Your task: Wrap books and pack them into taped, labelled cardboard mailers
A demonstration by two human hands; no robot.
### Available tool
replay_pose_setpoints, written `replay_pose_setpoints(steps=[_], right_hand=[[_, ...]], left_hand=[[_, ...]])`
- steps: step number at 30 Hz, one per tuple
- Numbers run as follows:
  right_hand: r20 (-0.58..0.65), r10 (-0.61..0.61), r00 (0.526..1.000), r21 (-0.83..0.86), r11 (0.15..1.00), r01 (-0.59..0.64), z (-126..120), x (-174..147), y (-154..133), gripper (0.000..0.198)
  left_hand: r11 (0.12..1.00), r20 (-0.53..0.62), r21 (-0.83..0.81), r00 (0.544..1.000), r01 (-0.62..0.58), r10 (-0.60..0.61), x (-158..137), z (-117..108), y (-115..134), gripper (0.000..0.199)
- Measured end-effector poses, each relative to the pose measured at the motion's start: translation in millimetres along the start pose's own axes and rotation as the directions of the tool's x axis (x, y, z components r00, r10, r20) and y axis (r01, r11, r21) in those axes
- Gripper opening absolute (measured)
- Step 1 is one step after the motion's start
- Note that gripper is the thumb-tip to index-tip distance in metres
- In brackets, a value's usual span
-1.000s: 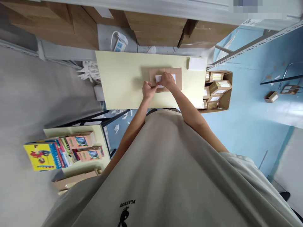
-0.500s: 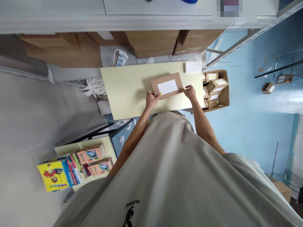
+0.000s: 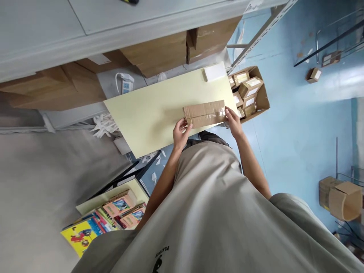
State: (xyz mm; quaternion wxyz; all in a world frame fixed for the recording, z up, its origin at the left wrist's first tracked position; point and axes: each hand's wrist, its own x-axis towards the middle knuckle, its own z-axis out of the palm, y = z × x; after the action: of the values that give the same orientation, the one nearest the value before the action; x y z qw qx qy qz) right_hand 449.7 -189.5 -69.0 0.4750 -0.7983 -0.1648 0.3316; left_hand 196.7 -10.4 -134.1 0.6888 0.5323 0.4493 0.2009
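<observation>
A brown cardboard box (image 3: 205,113) is held between my two hands over the near right part of the pale yellow table (image 3: 142,113). Clear tape runs along the seam on its visible face, and no white label shows on that side. My left hand (image 3: 181,132) grips the box's left end, thumb on the near corner. At the right end, my right hand (image 3: 234,122) is closed on the box's edge, with some of its fingers hidden behind it. Behind the box, a white stack, perhaps labels (image 3: 214,72), lies at the table's far right corner.
Right of the table stands an open carton (image 3: 264,100) full of small labelled boxes. Large cartons (image 3: 159,51) sit under the grey shelf (image 3: 113,38), near a white power strip (image 3: 126,84). Books (image 3: 119,206) lie on a stand at lower left. Another open carton (image 3: 345,199) is on the floor.
The box has been turned over between my hands: its white-labelled face showed before, and now a taped seam faces up. The box has come nearer to my body, and the view has rotated.
</observation>
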Motion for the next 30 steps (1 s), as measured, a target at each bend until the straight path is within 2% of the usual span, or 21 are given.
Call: replay_pose_setpoints(steps=[2, 5, 7, 10, 12, 14, 17, 20, 23, 27, 30], right_hand=[[-0.043, 0.022, 0.999, -0.017, 1.0, -0.023, -5, 0, 6, 0.098], [0.041, 0.09, 0.995, -0.115, 0.99, -0.085, -5, 6, 24, 0.102], [0.088, 0.117, 0.989, -0.138, 0.985, -0.104, -2, 10, 38, 0.105], [0.059, 0.132, 0.989, -0.07, 0.989, -0.128, -2, 15, 52, 0.105], [0.074, 0.154, 0.985, -0.026, 0.988, -0.153, -6, 20, 56, 0.104], [0.186, 0.155, 0.97, 0.015, 0.987, -0.161, -13, 28, 55, 0.1], [0.411, 0.096, 0.907, 0.074, 0.988, -0.138, -32, 41, 47, 0.086], [0.484, 0.065, 0.873, 0.049, 0.994, -0.102, -65, 54, 41, 0.074], [0.418, 0.097, 0.903, -0.037, 0.995, -0.09, -113, 68, 46, 0.068], [0.23, 0.155, 0.961, -0.136, 0.983, -0.126, -195, 89, 68, 0.068], [0.052, 0.156, 0.986, -0.197, 0.97, -0.144, -261, 106, 87, 0.068]], left_hand=[[1.0, 0.05, 0.025, 0.999, 0.003, -0.004, 4, 10, 1, 0.071], [0.988, 0.08, 0.114, 0.991, 0.1, -0.109, 10, 20, -3, 0.062], [0.973, 0.017, 0.175, 0.988, 0.148, -0.153, 12, 21, -6, 0.058], [0.957, -0.133, 0.241, 0.982, 0.163, -0.134, 12, 18, -5, 0.056], [0.949, -0.185, 0.268, 0.976, 0.166, -0.118, 12, 19, 0, 0.052], [0.947, -0.204, 0.277, 0.973, 0.162, -0.106, 13, 26, 7, 0.045], [0.927, -0.285, 0.319, 0.953, 0.196, -0.103, 14, 50, 21, 0.035], [0.89, -0.402, 0.377, 0.911, 0.257, -0.093, 14, 90, 38, 0.033], [0.859, -0.379, 0.439, 0.921, 0.265, -0.09, 16, 144, 56, 0.032], [0.839, -0.163, 0.506, 0.977, 0.201, -0.136, 24, 232, 72, 0.032], [0.85, 0.072, 0.509, 0.977, 0.136, -0.199, 34, 299, 75, 0.033]])
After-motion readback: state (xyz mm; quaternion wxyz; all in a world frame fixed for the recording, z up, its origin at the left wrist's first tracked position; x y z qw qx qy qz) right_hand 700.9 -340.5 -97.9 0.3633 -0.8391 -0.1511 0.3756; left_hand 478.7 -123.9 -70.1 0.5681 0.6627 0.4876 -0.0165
